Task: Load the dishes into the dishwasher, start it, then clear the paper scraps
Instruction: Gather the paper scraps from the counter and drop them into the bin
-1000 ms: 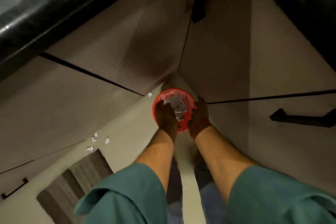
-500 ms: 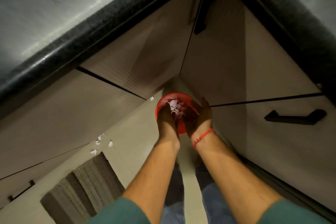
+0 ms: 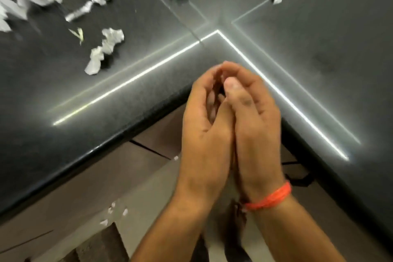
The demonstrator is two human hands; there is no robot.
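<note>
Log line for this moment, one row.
phase: clearing scraps | left hand, right hand: cupped together, empty | paper scraps: on countertop

Single head view, close, looking steeply down over countertop [image 3: 63, 125] corner (floor [image 3: 148, 193] below)

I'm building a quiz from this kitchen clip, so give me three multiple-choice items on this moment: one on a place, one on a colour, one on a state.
1. Where do most paper scraps lie?
A. on the dark countertop
B. in a sink
C. on a plate

2. What colour is the band on the right wrist?
A. blue
B. orange-red
C. white

3. How are the left hand and right hand placed?
A. far apart
B. cupped together, palms touching
C. flat on the counter

Answers:
1 A, crumpled white pieces are scattered across the black surface, with only a few small bits on the floor.
2 B, the thread is orange-red.
3 B, the palms meet and the fingertips touch above the counter's corner.
</note>
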